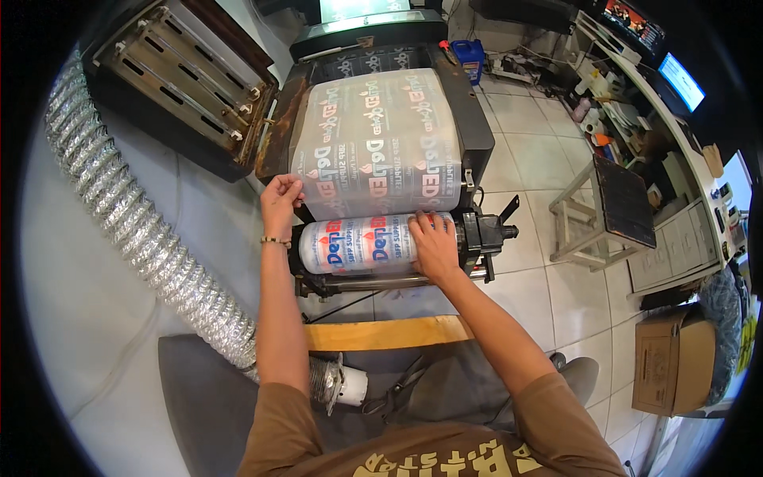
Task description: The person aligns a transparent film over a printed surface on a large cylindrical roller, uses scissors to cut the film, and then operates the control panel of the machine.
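Observation:
A sheet of printed translucent film [373, 143] comes down over the bed of a dark machine [479, 139] and onto a roll [358, 245] at its near end. Red and blue print shows on the roll. At the film's left edge, just above the roll, my left hand [280, 200] is closed, thumb and fingers pinching the margin. My right hand [434, 245] rests on the right part of the roll, its fingers spread over the top. The roll's underside is hidden from view.
A silver flexible duct [143, 215] curves down the left side to a fitting near my lap. The machine's raised lid [183, 71] stands back left. A yellow-brown bar [389, 332] crosses before me. Right are a stool [624, 199], a cardboard box [671, 362] and a blue jug [467, 60].

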Tool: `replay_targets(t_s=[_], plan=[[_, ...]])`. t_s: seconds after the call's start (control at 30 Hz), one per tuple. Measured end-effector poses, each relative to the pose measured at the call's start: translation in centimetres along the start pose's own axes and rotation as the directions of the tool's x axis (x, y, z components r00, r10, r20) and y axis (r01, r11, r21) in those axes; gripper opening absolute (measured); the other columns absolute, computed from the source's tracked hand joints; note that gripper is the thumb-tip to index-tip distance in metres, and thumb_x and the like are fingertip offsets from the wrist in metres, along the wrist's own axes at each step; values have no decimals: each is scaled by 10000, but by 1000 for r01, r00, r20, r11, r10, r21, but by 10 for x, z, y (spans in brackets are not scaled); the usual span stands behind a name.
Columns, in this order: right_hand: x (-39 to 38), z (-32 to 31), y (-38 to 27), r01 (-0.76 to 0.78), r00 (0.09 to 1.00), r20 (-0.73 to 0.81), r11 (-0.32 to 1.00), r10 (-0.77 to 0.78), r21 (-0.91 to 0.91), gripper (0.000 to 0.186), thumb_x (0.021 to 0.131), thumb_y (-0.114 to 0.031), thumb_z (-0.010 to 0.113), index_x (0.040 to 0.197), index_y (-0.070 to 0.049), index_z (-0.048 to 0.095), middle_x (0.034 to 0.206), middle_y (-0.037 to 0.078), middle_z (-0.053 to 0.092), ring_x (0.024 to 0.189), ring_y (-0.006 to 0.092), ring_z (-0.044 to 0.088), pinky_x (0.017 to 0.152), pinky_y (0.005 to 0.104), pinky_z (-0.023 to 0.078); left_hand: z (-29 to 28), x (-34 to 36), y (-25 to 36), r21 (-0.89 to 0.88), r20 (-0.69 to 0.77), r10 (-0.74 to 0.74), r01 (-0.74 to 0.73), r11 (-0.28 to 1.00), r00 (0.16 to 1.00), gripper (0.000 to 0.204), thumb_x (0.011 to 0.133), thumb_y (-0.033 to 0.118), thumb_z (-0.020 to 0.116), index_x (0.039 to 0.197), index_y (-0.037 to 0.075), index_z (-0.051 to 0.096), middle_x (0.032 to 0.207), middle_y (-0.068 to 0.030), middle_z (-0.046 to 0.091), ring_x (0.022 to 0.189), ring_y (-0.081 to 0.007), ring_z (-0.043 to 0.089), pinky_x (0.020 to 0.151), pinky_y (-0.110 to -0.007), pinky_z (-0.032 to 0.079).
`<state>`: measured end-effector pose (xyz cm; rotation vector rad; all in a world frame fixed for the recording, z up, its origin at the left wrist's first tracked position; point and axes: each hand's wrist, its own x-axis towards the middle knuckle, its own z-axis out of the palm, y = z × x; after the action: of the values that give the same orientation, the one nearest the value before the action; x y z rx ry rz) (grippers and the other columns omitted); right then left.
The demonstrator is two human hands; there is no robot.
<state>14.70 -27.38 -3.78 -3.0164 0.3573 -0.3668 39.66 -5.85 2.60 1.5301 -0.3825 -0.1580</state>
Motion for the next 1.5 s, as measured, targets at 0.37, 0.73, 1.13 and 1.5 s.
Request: replay_targets(t_s=[0.37, 0.73, 1.13, 1.5], plan=[[-1, 3, -2, -17, 1000, -16, 999, 16, -30, 877, 571, -288, 886, 1301, -104, 436, 1338, 102, 485, 1284, 309, 442, 1068, 517, 335, 2, 14, -7, -130, -94, -64, 52, 990, 994, 137, 899, 57, 682, 1017, 32, 616, 801, -18, 644, 637, -94, 608, 546, -229, 477], [-8, 13, -6, -9, 995, -98, 1000, 6, -28, 861, 528, -200, 873, 1276, -93, 461, 1347, 114, 493, 1275, 318, 455, 1068, 529, 328, 20, 10, -4, -180, -244, 4, -49, 982, 970, 136, 895, 33, 677, 1015, -6, 626, 800, -40, 666, 584, -107, 619, 514, -220, 449], [-2, -12, -4, 61, 995, -91, 987, -48, 148, 416, 829, -313, 691, 1139, -78, 545, 1168, 140, 551, 1131, 329, 519, 1009, 491, 359, 18, 13, -2, -163, -273, 20, -67, 984, 962, 138, 883, 27, 685, 1008, -8, 637, 818, -47, 686, 591, -119, 649, 522, -208, 447], [20, 9, 8, -95, 974, -174, 955, 148, 282, 394, 844, -422, 656, 988, -55, 656, 990, 103, 595, 986, 292, 530, 859, 440, 386, 21, 16, -6, -164, -263, -4, -41, 986, 965, 154, 880, 27, 691, 1014, -16, 630, 824, -54, 682, 622, -133, 665, 533, -221, 453]])
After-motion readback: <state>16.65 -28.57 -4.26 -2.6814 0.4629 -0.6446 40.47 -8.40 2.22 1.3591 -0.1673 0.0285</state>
